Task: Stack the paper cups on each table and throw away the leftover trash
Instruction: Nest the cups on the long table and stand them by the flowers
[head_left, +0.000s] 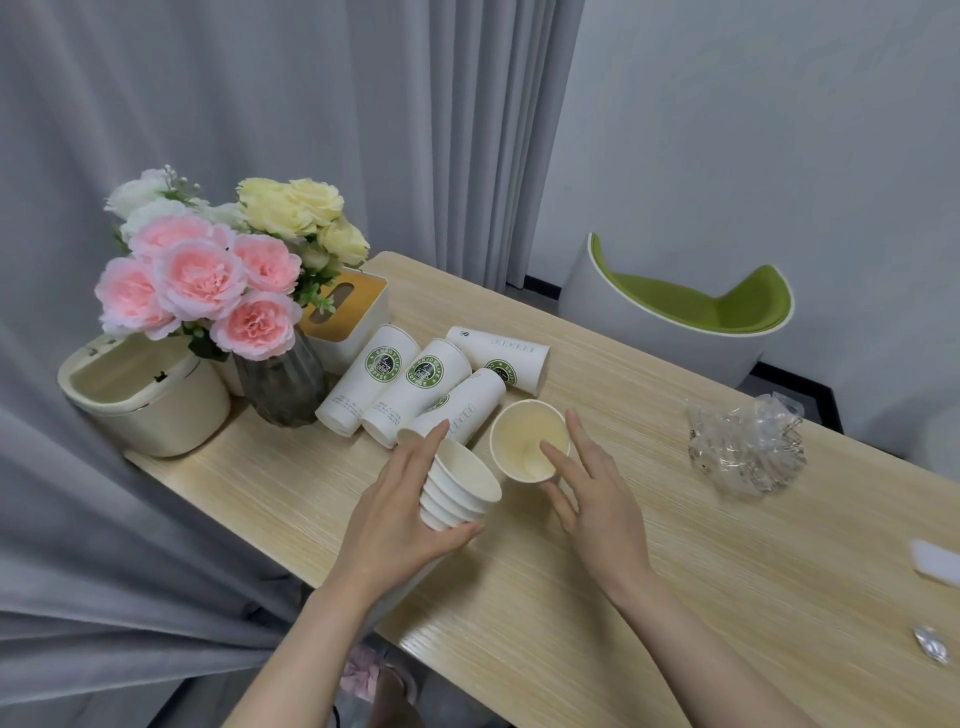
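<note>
My left hand (400, 506) is curled round a stack of nested paper cups (457, 491), thumb under its lower end and fingers over the top, holding it tilted just above the desk (675, 545). My right hand (592, 493) pinches a single upright paper cup (527, 441) at its near rim, forefinger inside and thumb outside. Just behind them lie four tall coffee cups (415, 387) on their sides, touching one another. A crumpled clear plastic wrapper (745, 449) sits well apart to the right. A cream desktop bin (143, 395) stands at the left end, beside a vase of flowers (280, 384).
</note>
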